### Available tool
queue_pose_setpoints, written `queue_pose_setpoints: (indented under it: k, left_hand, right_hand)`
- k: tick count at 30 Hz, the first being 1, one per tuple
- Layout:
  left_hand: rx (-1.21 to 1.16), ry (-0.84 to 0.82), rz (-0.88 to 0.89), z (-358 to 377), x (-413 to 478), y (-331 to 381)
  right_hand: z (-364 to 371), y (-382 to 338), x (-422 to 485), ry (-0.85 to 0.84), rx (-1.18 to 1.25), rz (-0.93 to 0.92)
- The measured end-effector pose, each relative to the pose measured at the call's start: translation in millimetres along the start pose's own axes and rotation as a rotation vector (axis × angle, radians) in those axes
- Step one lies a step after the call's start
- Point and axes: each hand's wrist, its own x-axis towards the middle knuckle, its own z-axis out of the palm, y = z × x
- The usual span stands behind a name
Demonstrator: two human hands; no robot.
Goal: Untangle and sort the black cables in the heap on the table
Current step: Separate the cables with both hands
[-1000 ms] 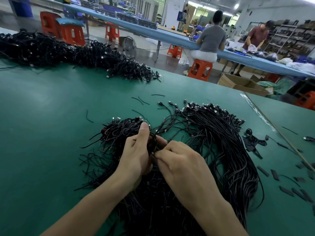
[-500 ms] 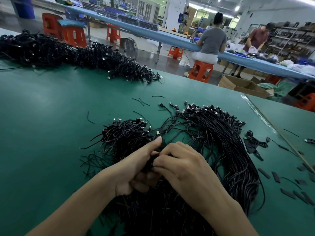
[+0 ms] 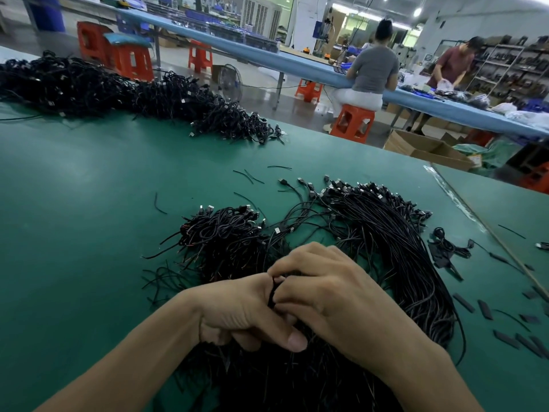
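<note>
A green table [image 3: 89,233] spreads out around the grip. Well beyond it, a long blue bench [image 3: 297,65] crosses the room above a glossy grey floor [image 3: 297,111], with orange stools [image 3: 130,62] and a floor fan [image 3: 230,81] beside it. Beyond and right of the grip stand an open cardboard box [image 3: 427,150] and dark shelves [image 3: 511,69]. Ceiling lights [image 3: 417,11] glow far back.

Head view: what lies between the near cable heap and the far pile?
Bare green table and a few short loose wire bits, head view.
</note>
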Motion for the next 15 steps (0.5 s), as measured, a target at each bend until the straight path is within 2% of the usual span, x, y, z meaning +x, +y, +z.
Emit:
queue_pose_setpoints:
  k: [7,15]
  left_hand:
    - [0.018,-0.012,-0.040,1.6,-0.5,2.2]
    - [0.042,-0.047,-0.045,4.8,-1.1,1.6]
  right_hand:
    - [-0.7,-3.3,-0.2,-0.068,-0.033,-0.047]
    - [-0.6,0.3,-2.1,-0.139,0.117,0.023]
